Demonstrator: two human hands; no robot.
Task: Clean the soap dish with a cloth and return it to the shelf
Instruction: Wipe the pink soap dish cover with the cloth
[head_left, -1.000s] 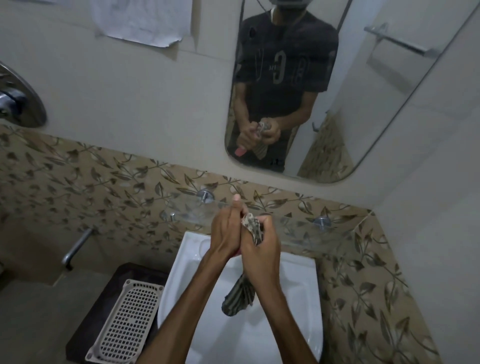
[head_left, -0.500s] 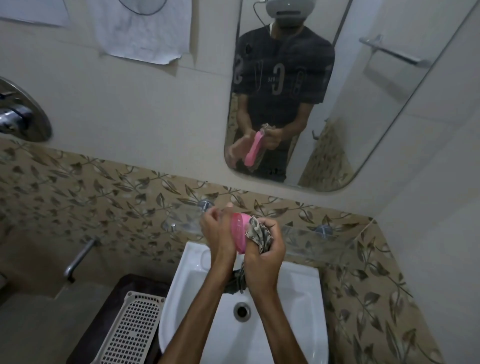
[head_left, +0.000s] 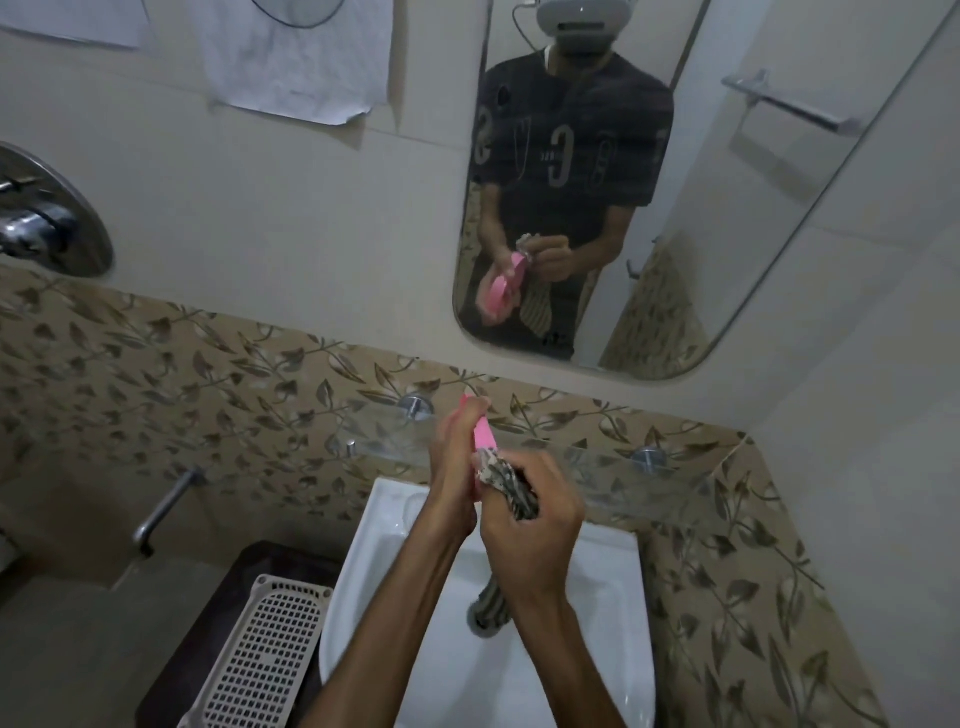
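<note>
My left hand (head_left: 454, 457) grips a pink soap dish (head_left: 483, 434), held on edge above the white sink (head_left: 618, 597). My right hand (head_left: 535, 525) holds a patterned grey cloth (head_left: 501, 475) bunched against the dish's lower edge, and the cloth's tail hangs down over the drain. A clear glass shelf (head_left: 613, 483) runs along the wall just behind my hands. The mirror (head_left: 727, 218) reflects the pink dish and the cloth in my hands.
A white perforated plastic tray (head_left: 260, 654) leans on a dark counter left of the sink. A chrome tap (head_left: 161, 509) juts from the leaf-patterned tiles, and a shower valve (head_left: 47, 218) sits at the far left. The right wall is close.
The pink dish came into view between my hands and tipped more upright. My right hand slid the cloth down toward the dish's lower end. The view drifted downward.
</note>
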